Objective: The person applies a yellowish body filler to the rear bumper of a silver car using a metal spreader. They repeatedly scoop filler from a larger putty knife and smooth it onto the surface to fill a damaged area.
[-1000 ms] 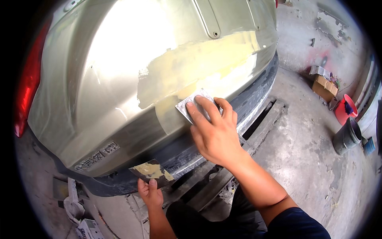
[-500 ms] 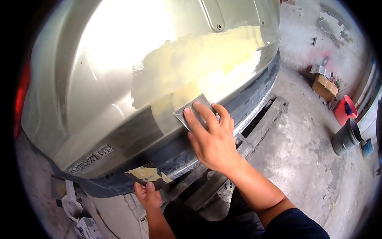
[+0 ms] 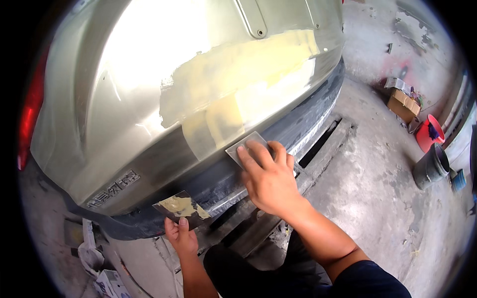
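Pressing a thin spreader [image 3: 247, 147] flat against the car panel [image 3: 149, 99] with the right hand [image 3: 271, 181], fingers spread and lying along the blade, thumb side tucked under; no gap in the grip, the hand closing fully on the spreader. Sitting at the panel's lower edge, just above the dark bumper [image 3: 278, 134] and right below the yellowish filler patch [image 3: 233, 84], the blade likely being held flat so that pressure spreads evenly over the curved metal. Holding a small board [image 3: 180, 208] with the left hand [image 3: 181, 236], thumb on top and fingers underneath, clamped tight on its near edge; carrying a smear of yellow filler on its face, and probably being kept low under the bumper's edge so the filler stays level and within reach of the blade. Lying further off on the concrete floor [image 3: 377, 188], toward the right edge: a cardboard box [image 3: 403, 104], a red bucket [image 3: 430, 133] and a dark bucket [image 3: 430, 167].
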Tool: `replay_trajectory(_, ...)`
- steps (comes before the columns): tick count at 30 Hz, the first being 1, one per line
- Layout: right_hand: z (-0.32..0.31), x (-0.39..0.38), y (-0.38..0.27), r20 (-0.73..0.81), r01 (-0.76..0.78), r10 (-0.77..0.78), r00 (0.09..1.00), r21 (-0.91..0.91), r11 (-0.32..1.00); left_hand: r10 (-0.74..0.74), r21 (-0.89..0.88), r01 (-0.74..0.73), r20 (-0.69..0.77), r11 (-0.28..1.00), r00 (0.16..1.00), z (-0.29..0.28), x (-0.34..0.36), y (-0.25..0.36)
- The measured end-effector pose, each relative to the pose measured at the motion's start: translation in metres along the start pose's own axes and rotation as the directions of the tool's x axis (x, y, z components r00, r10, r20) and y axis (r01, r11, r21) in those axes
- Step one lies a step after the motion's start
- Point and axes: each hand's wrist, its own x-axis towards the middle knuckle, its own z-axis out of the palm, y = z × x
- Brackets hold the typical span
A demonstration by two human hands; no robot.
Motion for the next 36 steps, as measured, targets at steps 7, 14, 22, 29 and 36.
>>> replay_trajectory(7,-0.02,0.038,0.022,-0.257,0.013,-0.009,0.966,0.017,1.0,0.04,0.024,-0.041,0.042,0.999,0.998,0.001,0.003,0.0)
replay_trajectory(14,-0.024,0.058,0.024,-0.254,0.055,-0.043,0.966,0.042,0.998,0.022,-0.039,-0.02,0.055,0.999,0.998,-0.003,0.004,-0.001)
replay_trajectory(22,-0.006,0.055,0.031,-0.265,0.091,-0.074,0.961,0.051,0.995,0.035,-0.096,-0.027,0.079,0.995,0.996,-0.004,0.004,-0.001)
replay_trajectory(29,0.01,0.034,0.034,-0.201,0.064,-0.05,0.978,0.062,0.996,0.047,-0.078,-0.038,0.117,0.996,0.992,-0.006,0.003,0.001)
replay_trajectory(36,0.026,0.012,0.043,-0.148,0.037,-0.029,0.989,0.057,0.998,0.017,-0.084,-0.011,0.082,0.996,0.997,0.017,0.004,0.01)
